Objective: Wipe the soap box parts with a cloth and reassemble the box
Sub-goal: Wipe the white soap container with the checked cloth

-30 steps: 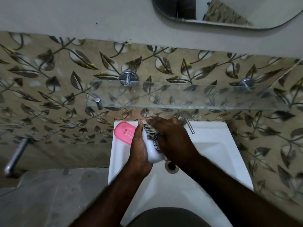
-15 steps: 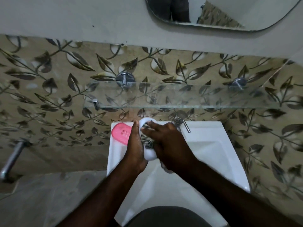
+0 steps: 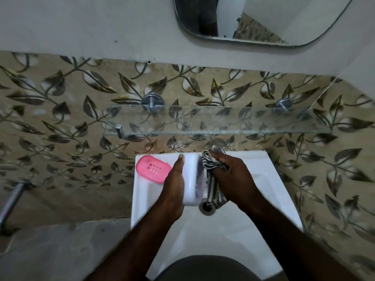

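White box shell: gripped edge-up over the sink by the left hand; cloth bunched in the right hand at its side; pink tray on the sink's rim; risk: hard rubbing may knock the shell loose.

Glossy white plastic box shell; striped woven cloth; pink plastic tray; glazed basin; clear glass shelf.

Dim, flat indoor light; the white sink is the brightest surface. Wide-angle distortion bows the shelf and stretches the tiles toward the edges, where detail turns soft.
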`<action>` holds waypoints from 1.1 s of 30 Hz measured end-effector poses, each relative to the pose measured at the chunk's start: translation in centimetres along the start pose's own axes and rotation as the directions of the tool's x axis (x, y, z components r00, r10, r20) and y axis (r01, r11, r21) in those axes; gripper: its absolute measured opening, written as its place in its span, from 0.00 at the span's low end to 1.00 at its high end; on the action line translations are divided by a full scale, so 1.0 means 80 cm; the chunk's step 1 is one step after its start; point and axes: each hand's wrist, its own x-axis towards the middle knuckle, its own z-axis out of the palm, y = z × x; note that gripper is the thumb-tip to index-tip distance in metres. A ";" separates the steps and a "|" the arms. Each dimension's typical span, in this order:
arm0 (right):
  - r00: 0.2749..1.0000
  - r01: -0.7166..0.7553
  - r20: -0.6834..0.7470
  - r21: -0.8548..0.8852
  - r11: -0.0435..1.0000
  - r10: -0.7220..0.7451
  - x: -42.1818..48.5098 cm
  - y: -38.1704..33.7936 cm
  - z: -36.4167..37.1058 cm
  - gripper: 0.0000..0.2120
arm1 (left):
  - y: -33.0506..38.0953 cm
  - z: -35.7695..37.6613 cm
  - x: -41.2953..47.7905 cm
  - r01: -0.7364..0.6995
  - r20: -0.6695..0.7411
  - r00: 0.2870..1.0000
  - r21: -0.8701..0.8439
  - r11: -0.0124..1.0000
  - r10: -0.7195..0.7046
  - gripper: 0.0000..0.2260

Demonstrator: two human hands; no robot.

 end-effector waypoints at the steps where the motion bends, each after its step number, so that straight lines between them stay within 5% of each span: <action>1: 0.996 0.082 -0.038 -0.059 0.995 -0.084 -0.005 -0.005 -0.002 0.19 | -0.001 0.001 0.000 -0.009 0.000 1.000 0.001 1.000 0.009 0.17; 4: 0.917 0.398 0.087 -0.276 0.875 -0.389 -0.039 -0.014 0.008 0.22 | 0.000 0.008 -0.007 -0.030 0.028 0.999 0.030 0.999 0.029 0.24; 7: 0.901 0.433 0.224 -0.401 0.808 -0.371 -0.060 -0.006 0.023 0.24 | 0.001 0.004 -0.013 -0.077 -0.025 0.996 0.139 0.987 0.081 0.33; 11: 0.892 0.436 0.134 -0.502 0.747 -0.431 -0.041 -0.002 0.020 0.23 | -0.005 0.013 -0.020 -0.179 -0.081 0.976 0.240 0.954 0.203 0.37; 14: 0.905 0.400 0.030 -0.403 0.823 -0.425 -0.028 -0.012 0.007 0.20 | -0.018 0.008 -0.015 -0.414 0.070 0.877 0.613 0.673 0.476 0.27; 19: 0.992 0.119 0.035 -0.002 0.993 -0.119 -0.001 0.000 -0.035 0.08 | -0.030 0.021 -0.028 -0.547 0.265 0.772 0.739 0.392 0.578 0.35; 23: 0.973 -0.193 0.201 0.430 0.882 0.115 -0.013 0.015 -0.048 0.08 | -0.030 0.043 -0.042 -0.573 0.223 0.743 0.699 0.428 0.631 0.29; 29: 0.920 -0.310 0.365 0.462 0.831 0.141 -0.058 0.015 -0.038 0.09 | -0.030 0.056 -0.024 -0.548 0.115 0.671 0.743 0.384 0.733 0.30; 33: 0.892 -0.434 0.412 0.669 0.604 0.184 -0.055 0.018 -0.075 0.12 | -0.025 0.062 -0.014 -0.529 0.137 0.677 0.773 0.350 0.723 0.29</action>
